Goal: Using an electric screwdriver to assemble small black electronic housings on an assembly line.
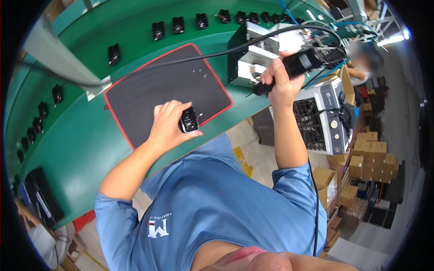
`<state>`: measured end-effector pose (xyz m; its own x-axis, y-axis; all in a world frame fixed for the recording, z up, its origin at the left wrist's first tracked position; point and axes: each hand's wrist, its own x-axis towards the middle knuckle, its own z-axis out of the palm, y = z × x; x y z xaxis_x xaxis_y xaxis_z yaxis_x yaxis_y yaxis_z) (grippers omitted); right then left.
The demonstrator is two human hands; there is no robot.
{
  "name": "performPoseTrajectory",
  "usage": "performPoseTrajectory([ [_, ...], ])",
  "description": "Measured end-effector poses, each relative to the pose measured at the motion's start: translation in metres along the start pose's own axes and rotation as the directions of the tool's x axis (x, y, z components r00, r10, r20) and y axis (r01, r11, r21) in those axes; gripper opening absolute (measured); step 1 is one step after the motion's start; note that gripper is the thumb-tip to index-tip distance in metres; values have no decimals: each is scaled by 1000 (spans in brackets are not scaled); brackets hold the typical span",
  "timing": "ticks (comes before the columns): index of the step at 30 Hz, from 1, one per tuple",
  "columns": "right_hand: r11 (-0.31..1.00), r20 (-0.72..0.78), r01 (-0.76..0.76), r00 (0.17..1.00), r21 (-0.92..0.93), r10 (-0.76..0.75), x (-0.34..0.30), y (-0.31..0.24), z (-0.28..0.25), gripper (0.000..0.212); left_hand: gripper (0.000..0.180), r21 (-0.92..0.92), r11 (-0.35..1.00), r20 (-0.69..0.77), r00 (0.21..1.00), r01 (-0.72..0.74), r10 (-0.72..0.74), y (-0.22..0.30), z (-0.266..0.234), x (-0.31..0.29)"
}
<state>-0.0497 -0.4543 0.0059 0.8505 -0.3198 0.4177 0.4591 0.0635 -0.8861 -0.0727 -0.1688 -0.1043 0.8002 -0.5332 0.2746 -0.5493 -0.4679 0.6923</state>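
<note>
My left hand (168, 123) is closed around a small black moulded part (188, 120) with a short thin wire at its side. Fingers and thumb grip it at the near right side of a black mat with a red border (158, 86). Raised over the bench to the right, my right hand (284, 83) is wrapped round a black corded electric screwdriver (302, 62). Its thin bit points down and left, well apart from the part. The palm hides some of its body.
Similar black parts (178, 24) line the far and left sides of the green bench (86, 149). A metal fixture (253, 58) stands beside the screwdriver, and a black cable (203, 56) crosses above the mat. At right are a white air cooler (323, 117), cartons (373, 153) and another person (359, 74).
</note>
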Motion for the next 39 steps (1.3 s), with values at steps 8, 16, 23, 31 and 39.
performPoseTrajectory([
  [8, 956, 238, 129, 952, 265, -194, -61, 0, 102, 34, 81, -19, 996, -67, 994, -84, 82, -2, 4, 2],
  [16, 969, 235, -5, 970, 248, -55, -82, 27, 115, 35, 80, -18, 998, -28, 997, -67, 67, -1, 2, -1],
  [23, 966, 222, -75, 975, 248, 19, -87, 31, 114, 34, 76, -54, 997, -38, 998, -54, 52, 3, 1, 0],
  [31, 973, 201, -94, 978, 212, 50, -88, 43, 112, 29, 71, -66, 994, -56, 995, -86, 82, -4, -2, 3],
  [39, 963, 234, -208, 958, 169, 165, -79, 39, 116, 25, 67, 13, 992, -3, 992, -129, 129, -6, 1, 8],
])
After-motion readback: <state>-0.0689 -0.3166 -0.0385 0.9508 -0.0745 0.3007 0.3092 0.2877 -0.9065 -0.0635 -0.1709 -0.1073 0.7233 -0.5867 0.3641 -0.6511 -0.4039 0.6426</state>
